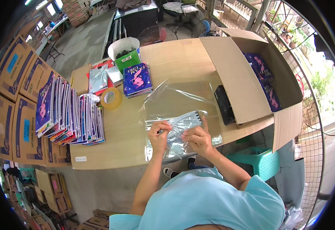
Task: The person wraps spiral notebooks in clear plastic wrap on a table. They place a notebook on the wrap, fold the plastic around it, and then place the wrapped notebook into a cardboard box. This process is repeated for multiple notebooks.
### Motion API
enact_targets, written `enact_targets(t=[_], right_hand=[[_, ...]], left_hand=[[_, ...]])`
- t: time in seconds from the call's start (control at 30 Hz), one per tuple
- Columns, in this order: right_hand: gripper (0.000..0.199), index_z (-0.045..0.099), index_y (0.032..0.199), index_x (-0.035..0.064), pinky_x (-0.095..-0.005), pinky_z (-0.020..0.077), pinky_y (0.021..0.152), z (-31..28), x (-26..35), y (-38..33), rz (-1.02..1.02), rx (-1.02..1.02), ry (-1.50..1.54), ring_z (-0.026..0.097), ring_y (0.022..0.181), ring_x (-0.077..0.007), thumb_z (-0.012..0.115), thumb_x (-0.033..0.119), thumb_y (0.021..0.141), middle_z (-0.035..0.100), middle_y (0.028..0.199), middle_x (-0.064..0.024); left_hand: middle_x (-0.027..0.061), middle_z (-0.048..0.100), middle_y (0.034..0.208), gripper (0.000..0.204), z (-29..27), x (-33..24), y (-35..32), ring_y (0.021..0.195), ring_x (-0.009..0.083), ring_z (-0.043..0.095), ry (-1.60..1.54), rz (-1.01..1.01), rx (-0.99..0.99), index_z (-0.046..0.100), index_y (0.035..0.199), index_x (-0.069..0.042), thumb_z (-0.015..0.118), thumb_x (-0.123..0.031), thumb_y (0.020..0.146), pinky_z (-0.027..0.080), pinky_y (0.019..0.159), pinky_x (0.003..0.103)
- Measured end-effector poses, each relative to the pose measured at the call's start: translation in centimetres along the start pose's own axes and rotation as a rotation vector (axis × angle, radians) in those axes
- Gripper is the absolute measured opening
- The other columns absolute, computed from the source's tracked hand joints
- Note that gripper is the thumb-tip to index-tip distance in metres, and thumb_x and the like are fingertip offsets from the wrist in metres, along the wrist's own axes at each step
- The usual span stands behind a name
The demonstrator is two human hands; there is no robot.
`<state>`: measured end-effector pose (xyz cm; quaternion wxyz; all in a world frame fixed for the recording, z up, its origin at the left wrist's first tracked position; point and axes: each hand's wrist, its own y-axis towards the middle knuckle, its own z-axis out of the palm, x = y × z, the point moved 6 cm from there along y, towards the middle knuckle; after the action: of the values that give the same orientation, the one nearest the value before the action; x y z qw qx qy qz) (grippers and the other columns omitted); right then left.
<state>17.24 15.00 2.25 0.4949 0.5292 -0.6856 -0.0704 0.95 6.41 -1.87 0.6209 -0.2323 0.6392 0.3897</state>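
In front of me lies a small pad with a black spiral edge [198,116], covered by crinkled clear plastic film [177,128]. My left hand [159,134] is closed in a pinch on the film at the pad's left side; a small dark thing I cannot make out shows by its fingers. My right hand [197,140] pinches the film at the pad's near right edge. Beneath and around both hands, a large clear plastic sheet [163,96] is spread over the wooden table [125,153]. Glare hides the film's exact edges.
Many spiral notebooks [66,109] stand stacked at left, beside cardboard cartons [25,111]. Purple notebooks [136,79], a tape roll [110,98] and a green box [127,59] sit further back. At right are a black box [224,104] and an open carton [232,76].
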Motion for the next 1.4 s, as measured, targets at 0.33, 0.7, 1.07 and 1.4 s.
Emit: enact_targets(t=[0.33, 0.7, 1.07, 1.4], right_hand=[[0.034, 0.074, 0.103, 0.0182, -0.059, 0.0013, 0.116, 1.4, -1.7, -3.3, -0.358, -0.02, -0.339, 0.062, 0.104, -0.009, 0.07, 0.006, 0.071, 0.068, 0.102, 0.0074], [0.039, 0.061, 0.117, 0.0031, -0.0444, 0.0509, 0.087, -14.3, -26.5, -13.8, 0.845, -0.254, -0.574, 0.059, 0.11, -0.0369, 0.062, 0.028, 0.086, 0.062, 0.119, -0.0212], [0.056, 0.047, 0.134, 0.0073, -0.0465, 0.0348, 0.104, -15.5, -27.0, -9.6, 0.678, -0.407, -0.584, 0.045, 0.125, -0.0339, 0.049, 0.043, 0.091, 0.05, 0.136, -0.015], [0.015, 0.061, 0.096, 0.0036, -0.0352, 0.0554, 0.068, -9.9, -27.1, -20.8, 1.456, -0.87, 0.874, 0.062, 0.073, -0.0223, 0.059, 0.018, 0.093, 0.063, 0.083, -0.0096]], left_hand=[[0.0128, 0.056, 0.116, 0.077, 3.4, -5.5, 3.7, 0.106, 0.0266, 0.059, 0.509, -0.093, 0.974, 0.048, 0.137, -0.008, 0.079, -0.017, 0.067, 0.047, 0.09, 0.037], [0.013, 0.059, 0.114, 0.064, 5.6, -6.1, 3.1, 0.097, 0.0352, 0.061, 1.008, 0.161, 0.917, 0.051, 0.124, -0.009, 0.072, -0.024, 0.065, 0.05, 0.083, 0.044], [0.013, 0.059, 0.113, 0.063, 5.3, -5.8, 2.9, 0.097, 0.0353, 0.062, 1.011, 0.201, 0.912, 0.053, 0.122, -0.008, 0.072, -0.026, 0.065, 0.05, 0.083, 0.043], [0.0124, 0.058, 0.116, 0.064, 6.0, -6.0, 2.9, 0.097, 0.0344, 0.062, 1.008, 0.204, 0.932, 0.052, 0.123, -0.007, 0.072, -0.026, 0.066, 0.051, 0.081, 0.044]])
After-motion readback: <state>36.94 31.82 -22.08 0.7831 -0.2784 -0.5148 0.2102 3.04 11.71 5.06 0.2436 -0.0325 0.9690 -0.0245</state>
